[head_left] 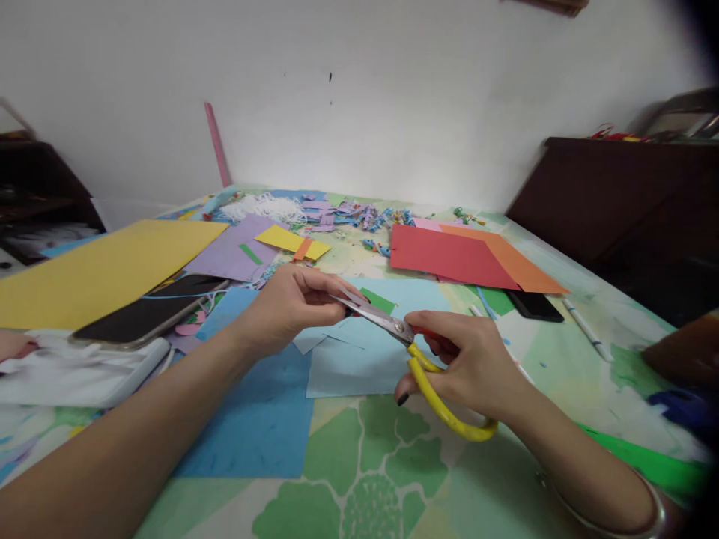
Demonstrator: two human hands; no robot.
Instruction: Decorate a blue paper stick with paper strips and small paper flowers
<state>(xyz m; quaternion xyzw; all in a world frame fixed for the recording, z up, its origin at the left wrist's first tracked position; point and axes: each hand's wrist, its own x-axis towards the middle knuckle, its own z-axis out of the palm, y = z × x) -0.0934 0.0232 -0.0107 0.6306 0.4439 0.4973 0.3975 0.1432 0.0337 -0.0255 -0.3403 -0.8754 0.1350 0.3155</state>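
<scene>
My right hand (472, 363) is closed around the yellow handles of a pair of scissors (419, 359), whose metal blades point left toward my other hand. My left hand (292, 303) pinches a small piece of paper (355, 296) right at the blade tips; the piece is mostly hidden by fingers and blades. Both hands hover over a light blue sheet (359, 352) that lies on a darker blue sheet (264, 419). A small green scrap (377, 301) lies just behind the blades.
The table has a green floral cover (359, 479). A yellow sheet (106, 269), a purple sheet (236, 251), red and orange sheets (454, 256), paper shreds (337, 213), two phones (151, 311) (535, 305) and a pen (587, 329) lie about. Dark cabinet (618, 202) at right.
</scene>
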